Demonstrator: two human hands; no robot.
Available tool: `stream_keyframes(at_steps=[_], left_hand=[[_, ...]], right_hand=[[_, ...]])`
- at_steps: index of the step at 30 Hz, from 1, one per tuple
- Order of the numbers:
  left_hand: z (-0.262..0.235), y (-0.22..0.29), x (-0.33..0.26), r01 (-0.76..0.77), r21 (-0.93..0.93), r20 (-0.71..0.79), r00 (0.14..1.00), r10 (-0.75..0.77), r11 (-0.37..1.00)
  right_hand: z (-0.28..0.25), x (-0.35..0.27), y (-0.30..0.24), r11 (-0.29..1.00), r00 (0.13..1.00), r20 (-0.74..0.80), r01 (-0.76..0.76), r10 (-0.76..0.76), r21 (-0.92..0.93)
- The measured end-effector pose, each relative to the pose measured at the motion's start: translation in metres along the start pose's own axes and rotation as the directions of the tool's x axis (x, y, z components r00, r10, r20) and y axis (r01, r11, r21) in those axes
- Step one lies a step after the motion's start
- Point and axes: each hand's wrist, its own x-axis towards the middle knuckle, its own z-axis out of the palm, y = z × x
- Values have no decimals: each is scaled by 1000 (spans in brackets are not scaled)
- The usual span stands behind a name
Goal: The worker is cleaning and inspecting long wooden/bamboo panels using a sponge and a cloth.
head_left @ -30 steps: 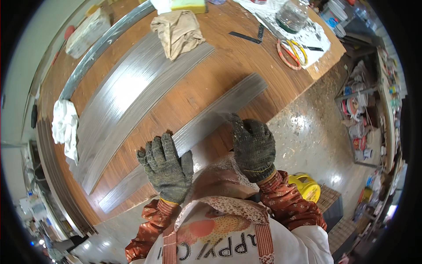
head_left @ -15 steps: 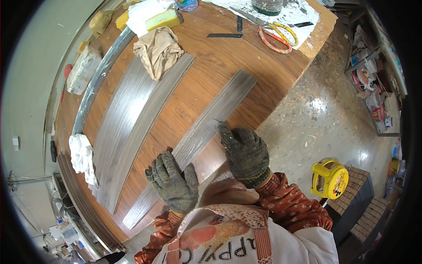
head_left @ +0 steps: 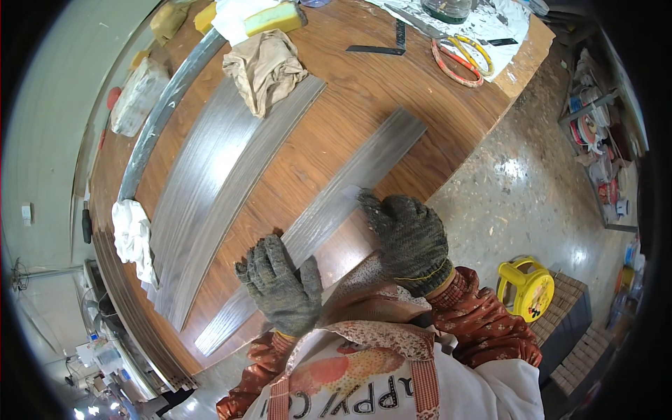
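A narrow grey wood-grain strip (head_left: 325, 199) lies diagonally on the brown wooden table (head_left: 308, 157). My left hand (head_left: 283, 287), in a dark knitted glove, rests across the strip's lower part with fingers stretched and the thumb apart. My right hand (head_left: 408, 236), gloved alike, is at the strip's near edge further up, its fingers bent together and fingertips at the strip. Something small and pale shows by those fingertips; its kind is too unclear to make out. Left of the strip lie wider grey wood-grain panels (head_left: 199, 168), with a crumpled beige cloth (head_left: 266, 66) on their far end.
A long grey bar (head_left: 157, 115) and a white rag (head_left: 131, 234) lie along the left. Scissors (head_left: 458, 63) with red and yellow handles, a black square (head_left: 381, 49) and a yellow sponge (head_left: 275, 19) are at the back. A yellow stool (head_left: 525, 288) stands right.
The view has shifted slightly, so the table's things sit a little further right. My right hand has moved slightly along the strip; my left hand stays on it.
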Motion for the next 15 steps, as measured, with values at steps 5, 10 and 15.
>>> stream_keyframes(at_steps=[5,10,15], left_hand=[[1,-1,-1,-1,13,5,1000,1,1000],[1,-1,-2,-13,-15,6,1000,13,1000],[-1,0,0,4,5,67,998,-4,1000]], right_hand=[[2,-4,5,992,993,-102,47,-59,-118],[-2,-4,10,990,989,-117,81,-95,-119],[-1,2,9,1000,997,68,-26,25,9]])
